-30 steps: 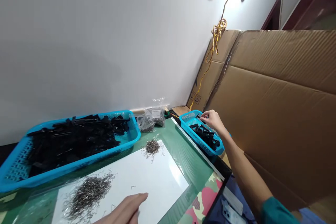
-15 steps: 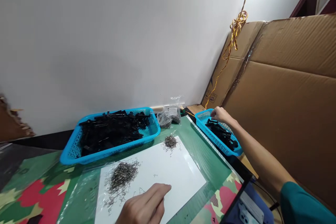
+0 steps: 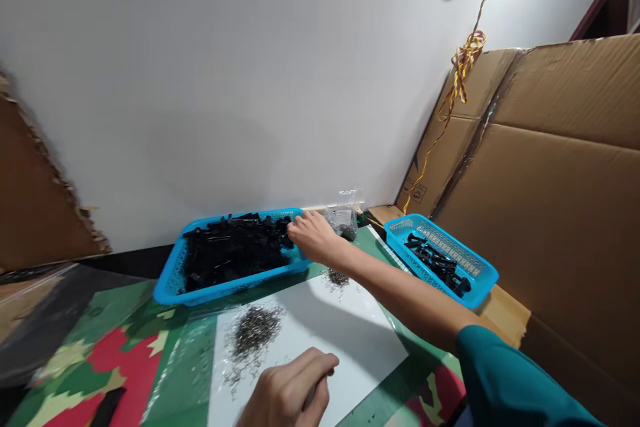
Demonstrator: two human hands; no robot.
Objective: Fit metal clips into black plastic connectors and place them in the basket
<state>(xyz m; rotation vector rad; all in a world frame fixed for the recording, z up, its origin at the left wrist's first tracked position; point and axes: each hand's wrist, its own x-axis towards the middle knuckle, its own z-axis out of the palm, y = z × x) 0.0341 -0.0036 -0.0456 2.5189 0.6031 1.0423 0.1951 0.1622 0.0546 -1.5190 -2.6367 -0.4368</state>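
Hands are busy over a green tabletop (image 3: 365, 263) with a clear plastic cover on it. The right hand (image 3: 313, 237) reaches across to the big blue plastic basket (image 3: 173, 280) that sits near the white wall. That basket is full of small black plastic parts (image 3: 230, 253). The fingers touch the parts at the right end of the basket. I cannot tell if the grip has closed on a part, because the fingertips are hidden among the black pieces. The arm has a dark green sleeve (image 3: 505, 380).

The left hand (image 3: 290, 390) rests low in the view on a white sheet of paper (image 3: 350, 340). Its fingers are curled in loosely, and I cannot see anything held inside it.

On the white sheet lies a pile of little grey metal wire springs (image 3: 255, 330), just beside the left hand. A smaller pile of the same springs (image 3: 339, 277) lies farther up the sheet, under the right arm.

A small blue plastic basket (image 3: 477, 267) sits at the right edge of the tabletop, with a few black parts in it. Clear plastic bags (image 3: 343, 217) stand between the two baskets, close to the wall. Brown cardboard sheets (image 3: 560, 167) lean on the right, and a yellow cord (image 3: 463, 63) hangs down the wall. A red and green patterned mat (image 3: 115, 360) covers the near left side.
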